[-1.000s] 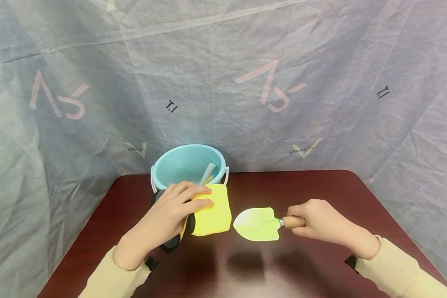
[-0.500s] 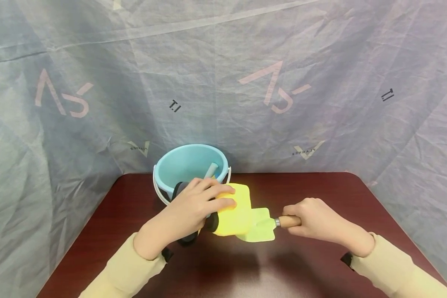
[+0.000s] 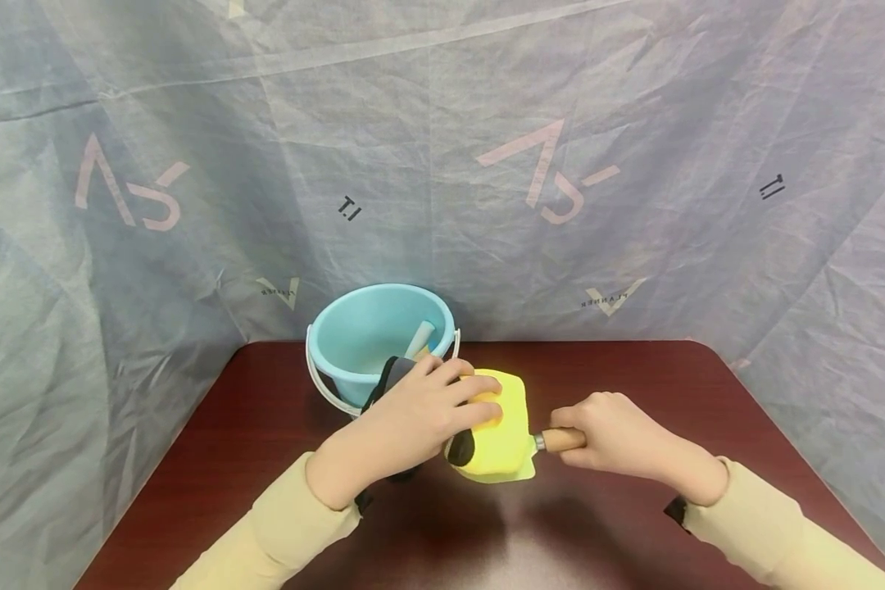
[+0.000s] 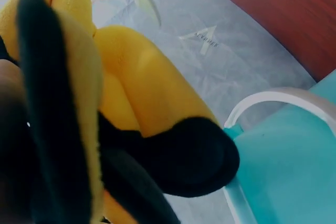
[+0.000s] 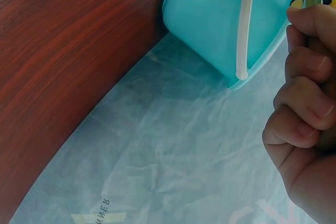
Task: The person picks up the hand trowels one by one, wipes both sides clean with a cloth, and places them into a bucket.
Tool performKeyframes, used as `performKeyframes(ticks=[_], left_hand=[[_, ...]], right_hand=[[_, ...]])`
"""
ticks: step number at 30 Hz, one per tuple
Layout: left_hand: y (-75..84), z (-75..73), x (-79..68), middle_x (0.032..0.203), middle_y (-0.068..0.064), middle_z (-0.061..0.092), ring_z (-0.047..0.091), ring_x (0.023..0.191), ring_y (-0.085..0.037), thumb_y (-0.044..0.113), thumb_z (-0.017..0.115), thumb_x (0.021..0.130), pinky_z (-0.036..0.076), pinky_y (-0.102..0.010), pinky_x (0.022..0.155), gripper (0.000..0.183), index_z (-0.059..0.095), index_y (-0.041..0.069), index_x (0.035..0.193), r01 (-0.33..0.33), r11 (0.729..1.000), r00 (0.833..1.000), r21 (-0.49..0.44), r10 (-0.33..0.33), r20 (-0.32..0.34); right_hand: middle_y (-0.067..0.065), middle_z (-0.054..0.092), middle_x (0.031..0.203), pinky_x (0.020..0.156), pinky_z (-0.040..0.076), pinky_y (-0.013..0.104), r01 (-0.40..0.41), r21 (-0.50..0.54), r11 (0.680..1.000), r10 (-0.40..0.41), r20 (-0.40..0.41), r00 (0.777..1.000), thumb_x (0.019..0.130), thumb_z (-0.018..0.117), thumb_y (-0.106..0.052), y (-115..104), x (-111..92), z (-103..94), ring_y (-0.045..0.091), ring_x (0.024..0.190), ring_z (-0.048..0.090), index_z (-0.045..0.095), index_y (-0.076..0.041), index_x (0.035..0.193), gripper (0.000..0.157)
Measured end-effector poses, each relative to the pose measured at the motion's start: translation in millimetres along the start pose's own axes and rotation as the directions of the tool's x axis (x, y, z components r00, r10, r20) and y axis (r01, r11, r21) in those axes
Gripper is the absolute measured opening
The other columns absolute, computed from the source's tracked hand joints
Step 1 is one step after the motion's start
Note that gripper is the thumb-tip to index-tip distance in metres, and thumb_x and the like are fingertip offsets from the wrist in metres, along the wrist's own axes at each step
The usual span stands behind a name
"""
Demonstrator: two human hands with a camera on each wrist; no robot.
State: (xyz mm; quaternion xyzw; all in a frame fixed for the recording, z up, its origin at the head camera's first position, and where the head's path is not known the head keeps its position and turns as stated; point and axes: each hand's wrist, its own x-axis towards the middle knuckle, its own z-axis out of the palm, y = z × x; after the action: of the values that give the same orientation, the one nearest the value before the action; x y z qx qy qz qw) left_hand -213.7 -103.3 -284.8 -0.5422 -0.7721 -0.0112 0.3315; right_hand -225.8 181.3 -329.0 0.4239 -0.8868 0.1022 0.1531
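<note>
In the head view my left hand (image 3: 435, 401) holds a yellow-and-black plush toy (image 3: 505, 438) above the table, its fingers bent over the top. Soft yellow lobes with dark ends fill much of the left wrist view, where the plush's kind is unclear. My right hand (image 3: 612, 434) grips the wooden handle (image 3: 559, 440) of a pale green garden trowel (image 3: 525, 471). Most of the trowel's blade is hidden by the plush, and whether the two touch is unclear. Curled fingers (image 5: 310, 98) show at the right of the right wrist view.
Behind the left hand stands a light-blue bucket (image 3: 354, 319) with a white handle. A pale rod-like item (image 3: 419, 338) leans inside it. The dark red table (image 3: 605, 369) ends at a grey printed cloth (image 3: 442, 197) hanging behind.
My left hand has moved right with the plush, so that it now covers most of the trowel blade. The right hand and trowel have shifted slightly left.
</note>
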Motion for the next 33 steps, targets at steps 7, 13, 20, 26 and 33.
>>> performKeyframes(ticks=[7,13,20,26,33], left_hand=[[8.2,10.6,-0.8,0.117,0.006,0.059,0.051,0.102,-0.016,0.004,0.071,0.075,0.041,-0.031,0.076,0.036,0.063,0.023,0.105,-0.006,1.0,1.0,0.005,0.006,0.03],[12.4,15.4,-2.8,0.119,0.008,0.056,0.049,0.104,-0.016,0.003,0.07,0.077,0.038,-0.031,0.075,0.039,0.061,0.025,0.108,0.011,1.0,0.995,0.028,-0.014,0.096],[13.1,20.8,-3.5,0.118,0.008,0.055,0.048,0.103,-0.017,0.007,0.07,0.079,0.038,-0.031,0.074,0.034,0.061,0.025,0.106,0.013,0.999,0.995,0.034,-0.017,0.098],[12.9,24.5,-5.8,0.118,0.007,0.055,0.048,0.103,-0.018,0.007,0.07,0.077,0.038,-0.032,0.075,0.035,0.061,0.025,0.107,0.019,0.998,0.994,0.053,-0.025,0.105],[13.3,29.5,-8.4,0.114,0.007,0.057,0.051,0.1,-0.019,0.009,0.068,0.08,0.04,-0.032,0.072,0.029,0.062,0.024,0.104,-0.006,0.987,0.999,0.158,-0.001,0.044]], right_hand=[[-0.02,0.018,0.056,0.044,0.021,0.015,-0.008,0.015,1.0,0.008,0.023,1.0,0.061,0.071,-0.014,-2.7,2.0,0.7,-0.004,0.051,0.019,0.045,-0.027,0.062,0.029],[-0.021,0.02,0.055,0.043,0.022,0.016,-0.01,0.002,1.0,0.009,0.024,1.0,0.06,0.071,-0.015,-4.4,3.4,0.1,-0.003,0.05,0.021,0.047,-0.027,0.062,0.027],[-0.021,0.019,0.056,0.044,0.021,0.015,-0.003,0.003,1.0,0.003,0.017,1.0,0.061,0.071,-0.014,-5.2,3.4,-2.7,-0.004,0.05,0.019,0.046,-0.027,0.062,0.028],[-0.021,0.02,0.056,0.044,0.022,0.015,-0.002,-0.003,1.0,0.002,0.001,1.0,0.061,0.072,-0.014,-4.0,2.6,-5.7,-0.004,0.05,0.021,0.05,-0.028,0.064,0.026],[-0.021,0.019,0.057,0.044,0.021,0.015,0.01,-0.012,1.0,-0.01,-0.031,0.999,0.061,0.072,-0.014,-2.2,1.0,-8.1,-0.005,0.051,0.02,0.049,-0.029,0.064,0.027]])
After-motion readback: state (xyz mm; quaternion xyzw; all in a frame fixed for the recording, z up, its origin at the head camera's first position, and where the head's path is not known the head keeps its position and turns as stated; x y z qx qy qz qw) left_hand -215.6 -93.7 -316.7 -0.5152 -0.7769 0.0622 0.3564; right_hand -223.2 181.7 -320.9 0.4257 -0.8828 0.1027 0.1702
